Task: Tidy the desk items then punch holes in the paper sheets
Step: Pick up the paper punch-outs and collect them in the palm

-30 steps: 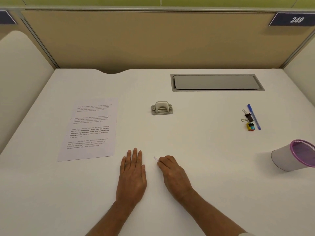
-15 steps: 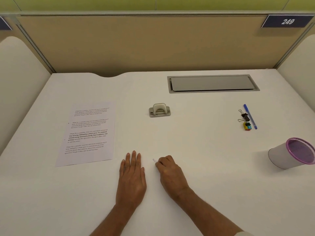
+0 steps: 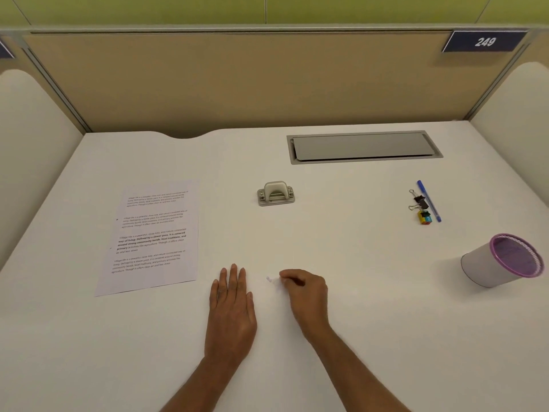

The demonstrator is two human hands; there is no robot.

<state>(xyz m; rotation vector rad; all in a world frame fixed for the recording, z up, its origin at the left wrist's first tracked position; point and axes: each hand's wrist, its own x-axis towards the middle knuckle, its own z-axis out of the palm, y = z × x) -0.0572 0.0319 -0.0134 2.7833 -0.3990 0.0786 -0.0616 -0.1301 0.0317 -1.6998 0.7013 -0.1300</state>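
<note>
While it lies flat, white paper sheet (image 3: 151, 236), four printed paragraphs

A white desk (image 3: 326, 248) is seen. At ten o'clock, a white paper sheet (image 3: 154, 236) is printed with black text. At twelve, a grey hole punch (image 3: 276, 194) is shown. At two, a blue pen (image 3: 429, 201), black binder clips (image 3: 419, 200) and a yellow, green and red clip (image 3: 424, 217) are grouped. At three, a white cup (image 3: 487, 264) is rimmed in purple. Near six, a white scrap (image 3: 269, 279) is seen.

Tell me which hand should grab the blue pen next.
Likely right: the right hand lies nearer the blue pen, on that side; the left hand rests flat beside the paper sheet.
</note>
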